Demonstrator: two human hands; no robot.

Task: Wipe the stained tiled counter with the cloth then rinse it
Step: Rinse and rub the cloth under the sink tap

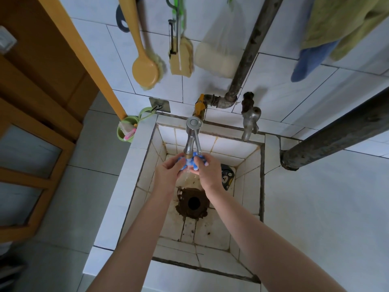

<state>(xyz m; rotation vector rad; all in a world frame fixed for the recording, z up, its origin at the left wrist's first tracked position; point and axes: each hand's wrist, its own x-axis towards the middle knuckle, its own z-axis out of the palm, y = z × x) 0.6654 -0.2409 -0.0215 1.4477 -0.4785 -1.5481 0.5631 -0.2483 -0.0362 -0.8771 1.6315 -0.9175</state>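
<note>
Both hands are working over the square, white-tiled sink basin (271,148). The left hand (168,172) and the right hand (208,173) are each gripping one side of a small, bunched blue-and-white cloth (190,163) with curled fingers.

The cloth is sitting between the two hands, right under the spout of the chrome lever tap (192,138). I cannot tell whether it is touching the spout. A thin stream of water (188,175) is running down from the cloth between the wrists.

A round drain hole (193,203), ringed with dark brown grime, is showing on the basin floor below the hands. A dark item with a bear-face print (227,175) is lying at the basin's right side, partly hidden behind the right hand.

The pale tiled counter (326,207) is lying to the right of the basin, well apart from the cloth.

On the wall above:
- A yellow long-handled plastic brush (145,70) is hanging at the left.
- A tan sponge on a green handle (181,57) is hanging just beside it.
- A clear plastic bag holding a pale sponge (216,57) is hanging beside that.

A rusty grey pipe (252,45) is running down to a yellow-handled valve (200,106) behind the tap.
</note>
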